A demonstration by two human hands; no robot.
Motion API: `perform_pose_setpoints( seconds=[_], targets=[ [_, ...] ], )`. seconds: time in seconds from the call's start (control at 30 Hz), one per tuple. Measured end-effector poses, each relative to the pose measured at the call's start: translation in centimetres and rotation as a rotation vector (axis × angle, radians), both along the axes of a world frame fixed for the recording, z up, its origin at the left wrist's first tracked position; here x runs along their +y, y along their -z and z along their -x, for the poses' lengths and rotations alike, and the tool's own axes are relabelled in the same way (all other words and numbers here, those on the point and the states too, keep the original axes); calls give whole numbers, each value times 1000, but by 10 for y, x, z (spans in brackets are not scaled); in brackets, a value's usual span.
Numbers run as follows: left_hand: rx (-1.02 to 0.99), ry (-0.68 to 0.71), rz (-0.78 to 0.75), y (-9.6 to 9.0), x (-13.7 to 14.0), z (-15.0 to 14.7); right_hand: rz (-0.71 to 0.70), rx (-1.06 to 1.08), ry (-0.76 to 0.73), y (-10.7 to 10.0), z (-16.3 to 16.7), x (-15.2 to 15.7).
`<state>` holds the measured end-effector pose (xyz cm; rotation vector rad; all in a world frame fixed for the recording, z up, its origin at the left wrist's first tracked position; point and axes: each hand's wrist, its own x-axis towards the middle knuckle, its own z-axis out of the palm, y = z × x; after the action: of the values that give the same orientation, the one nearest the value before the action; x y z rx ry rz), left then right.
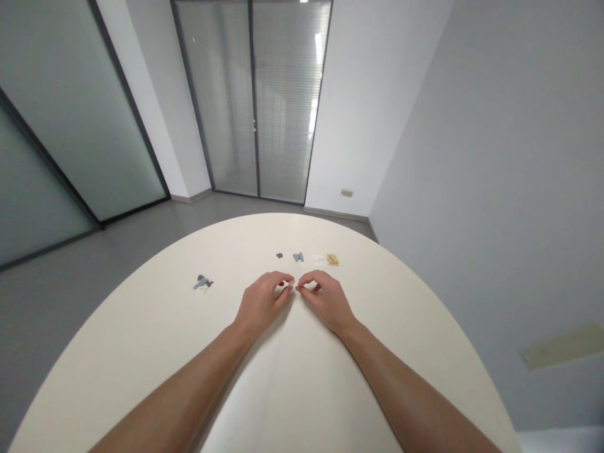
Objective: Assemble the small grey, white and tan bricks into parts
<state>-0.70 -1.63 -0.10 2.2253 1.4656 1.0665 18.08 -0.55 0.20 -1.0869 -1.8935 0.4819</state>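
Spreading across the lower view, a round white table (292, 390) is standing before a glazed door (255, 100). Over it the left hand (262, 302) and right hand (328, 301) are meeting, each bringing thumb and forefinger almost together. To their left, a loose pile of grey pieces (202, 283) is lying apart; just beyond them, yellow pieces (333, 260), white pieces (318, 260), blue-grey pieces (298, 257) and a dark cluster (279, 255) are forming a row. A tiny pale bit (295, 284) is showing between the fingertips; which hand is gripping it, I cannot tell.
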Motion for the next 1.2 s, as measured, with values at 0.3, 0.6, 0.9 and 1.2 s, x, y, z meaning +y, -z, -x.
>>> perform_pose_setpoints(
  seconds=[0.3,0.6,0.9,1.2],
  targets=[
    [-20,7,38,-3,-1,-1,26,-12,31,5,0,1],
    [-31,29,16,-2,-1,-1,16,-47,42,4,0,1],
    [-34,48,26,-2,0,-1,27,-52,43,3,1,0],
    [-29,28,27,-2,0,-1,8,-29,35,4,1,0]
  ],
)
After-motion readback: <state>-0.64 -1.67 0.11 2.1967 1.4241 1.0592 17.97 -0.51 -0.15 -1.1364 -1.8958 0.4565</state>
